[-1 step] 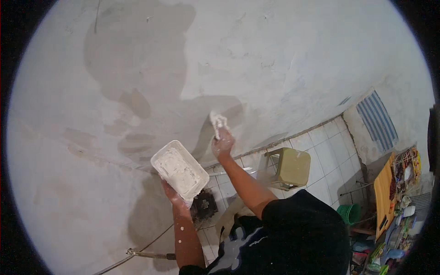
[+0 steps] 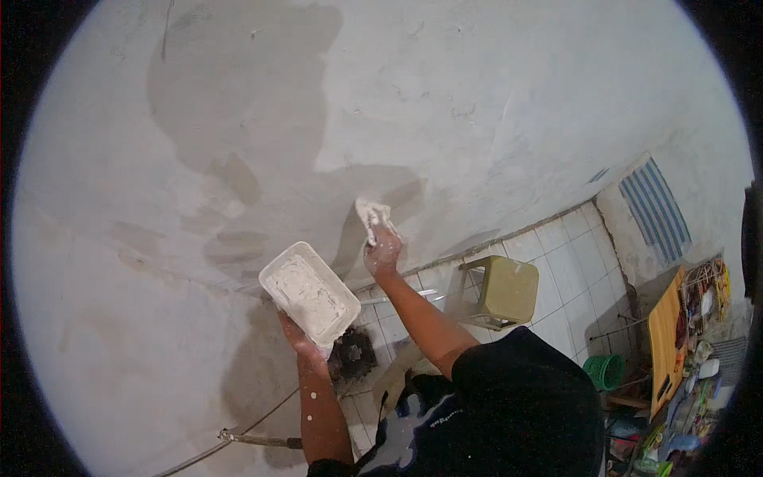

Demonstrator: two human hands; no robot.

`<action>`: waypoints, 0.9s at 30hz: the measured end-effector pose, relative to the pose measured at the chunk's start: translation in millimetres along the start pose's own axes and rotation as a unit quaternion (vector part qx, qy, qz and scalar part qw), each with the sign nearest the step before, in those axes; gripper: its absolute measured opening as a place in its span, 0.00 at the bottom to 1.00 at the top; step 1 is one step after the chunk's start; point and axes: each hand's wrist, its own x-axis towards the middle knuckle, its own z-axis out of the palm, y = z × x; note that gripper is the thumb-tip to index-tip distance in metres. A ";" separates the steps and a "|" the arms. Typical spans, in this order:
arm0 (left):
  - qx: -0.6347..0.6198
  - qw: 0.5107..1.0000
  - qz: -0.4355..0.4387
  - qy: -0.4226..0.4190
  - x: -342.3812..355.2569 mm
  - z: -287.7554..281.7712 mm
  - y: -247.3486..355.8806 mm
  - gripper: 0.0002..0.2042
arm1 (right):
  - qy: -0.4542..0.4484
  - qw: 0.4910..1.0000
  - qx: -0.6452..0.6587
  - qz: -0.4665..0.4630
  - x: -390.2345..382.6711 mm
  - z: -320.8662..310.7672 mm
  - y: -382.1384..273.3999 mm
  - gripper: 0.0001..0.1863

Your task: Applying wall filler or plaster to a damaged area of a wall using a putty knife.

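"Left hand (image 2: 299, 334)?"

"Forearm near vertical from bottom edge. Hand holds the tub (image 2: 342, 280) from its lower side, left of centre; fingers mostly hidden beneath."

"Right hand (image 2: 384, 250)?"

"Mid-frame. Forearm slants up leftward from lower right, fingers (image 2: 373, 211) pointing up, caked white. Cannot tell whether they grip anything."

"Materials?"

"Tub white, oblong, round-cornered. Paste (image 2: 308, 296) inside: off-white, thick, smeared in ridges. Wall (image 2: 413, 95) pale, scuffed, brownish blotches (image 2: 236, 176) at left. Olive stool (image 2: 513, 288), smooth squarish seat, right of centre on white tiles (image 2: 563, 270)."

fisheye view downward from head
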 end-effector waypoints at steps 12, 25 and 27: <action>0.063 0.994 -0.009 0.085 5.4 -5.0 5.5 0.25 | 0.055 0.989 0.091 0.105 -1.8 -31.6 16.9 0.19; 0.043 0.994 0.046 0.090 15.5 -40.9 -2.0 0.25 | -0.019 0.994 -0.011 -0.103 -37.7 24.3 25.8 0.12; -0.004 0.997 0.003 0.080 4.0 -11.1 -0.5 0.25 | -0.069 0.984 -0.015 -0.165 -40.1 17.5 38.3 0.13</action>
